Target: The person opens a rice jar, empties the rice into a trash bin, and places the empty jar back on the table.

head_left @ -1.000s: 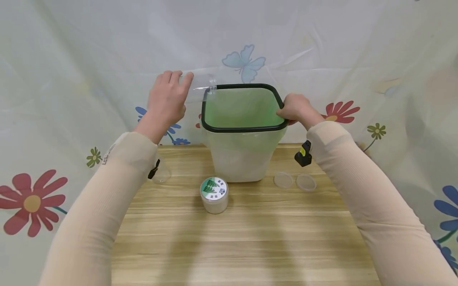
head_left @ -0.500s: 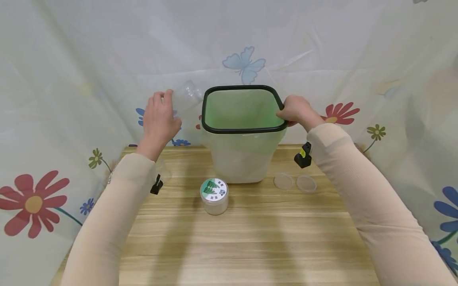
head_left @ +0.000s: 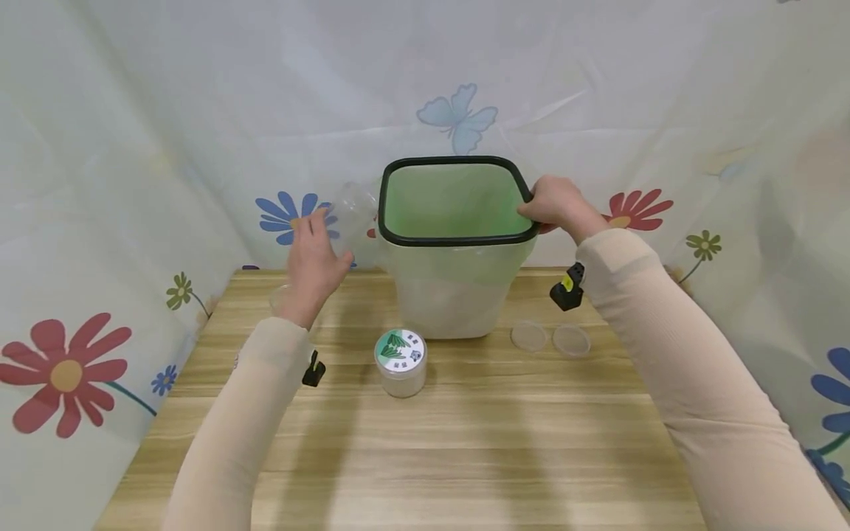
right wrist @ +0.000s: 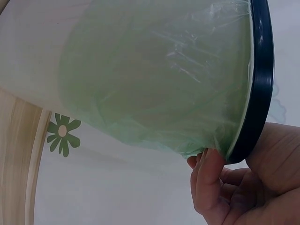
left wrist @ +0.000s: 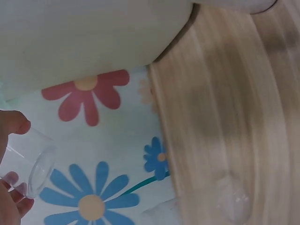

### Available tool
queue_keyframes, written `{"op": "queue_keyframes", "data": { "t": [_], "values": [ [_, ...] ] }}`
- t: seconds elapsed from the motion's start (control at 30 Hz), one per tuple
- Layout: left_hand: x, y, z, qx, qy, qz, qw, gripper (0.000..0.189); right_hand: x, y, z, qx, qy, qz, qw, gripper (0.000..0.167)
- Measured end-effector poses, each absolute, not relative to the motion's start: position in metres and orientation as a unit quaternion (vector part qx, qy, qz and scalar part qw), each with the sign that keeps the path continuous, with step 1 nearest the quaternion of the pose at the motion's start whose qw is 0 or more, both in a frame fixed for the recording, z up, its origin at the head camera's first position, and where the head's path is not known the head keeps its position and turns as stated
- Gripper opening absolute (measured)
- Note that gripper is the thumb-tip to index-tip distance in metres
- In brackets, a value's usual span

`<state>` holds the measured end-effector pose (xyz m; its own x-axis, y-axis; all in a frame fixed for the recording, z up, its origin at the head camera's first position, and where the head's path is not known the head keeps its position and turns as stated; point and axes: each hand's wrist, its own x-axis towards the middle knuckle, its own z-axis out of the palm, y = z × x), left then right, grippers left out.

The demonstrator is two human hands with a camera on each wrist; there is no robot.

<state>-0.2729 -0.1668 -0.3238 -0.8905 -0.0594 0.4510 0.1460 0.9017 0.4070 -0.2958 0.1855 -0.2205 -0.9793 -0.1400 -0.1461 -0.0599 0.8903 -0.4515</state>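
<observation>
My left hand (head_left: 313,269) holds a clear plastic jar (head_left: 352,205) just left of the bin. In the left wrist view, thumb and fingers go round this see-through jar (left wrist: 40,168), and nothing shows inside it. A white waste bin (head_left: 448,302) with a black rim (head_left: 458,241) and a green bag liner (head_left: 451,203) stands on the table. At its right rear side, my right hand (head_left: 561,205) grips the rim; in the right wrist view its fingers curl under the rim against the bunched liner (right wrist: 201,149).
A jar with a green-and-white label (head_left: 401,361) stands before the bin. Two clear round lids (head_left: 528,335) lie to the bin's right. Another clear container (left wrist: 232,201) is on the table (head_left: 465,457), mostly behind my left hand. A flowered curtain (head_left: 319,88) hangs behind.
My left hand has come down with the clear jar, from above the bin's left rim to beside the bin. My right hand stays on the rim.
</observation>
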Motion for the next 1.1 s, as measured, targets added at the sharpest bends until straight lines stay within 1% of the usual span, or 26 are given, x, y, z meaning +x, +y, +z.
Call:
{"op": "queue_keyframes", "data": {
  "t": [0.2,0.33,0.43,0.53,0.67,0.77,1.1],
  "values": [
    [-0.276,-0.163,-0.354,-0.010,-0.942,-0.228,0.248,0.074,-0.296,0.186,-0.221,-0.049,0.965,-0.241,0.090,0.025],
    [-0.276,-0.163,-0.372,0.001,-0.938,-0.248,0.241,0.071,-0.296,0.186,-0.222,-0.046,0.965,-0.242,0.090,0.025],
    [-0.275,-0.164,-0.384,0.014,-0.932,-0.277,0.235,0.073,-0.296,0.186,-0.223,-0.046,0.966,-0.240,0.088,0.024],
    [-0.273,-0.166,-0.396,0.031,-0.929,-0.300,0.217,0.077,-0.296,0.186,-0.223,-0.049,0.966,-0.240,0.084,0.023],
    [-0.269,-0.166,-0.411,0.054,-0.930,-0.322,0.169,0.082,-0.295,0.187,-0.223,-0.047,0.965,-0.242,0.085,0.024],
    [-0.267,-0.165,-0.420,0.065,-0.927,-0.339,0.144,0.081,-0.295,0.187,-0.223,-0.043,0.965,-0.245,0.087,0.026],
    [-0.258,-0.166,-0.444,0.085,-0.904,-0.401,0.117,0.078,-0.295,0.189,-0.223,-0.039,0.962,-0.257,0.083,0.025]
  ]
}}
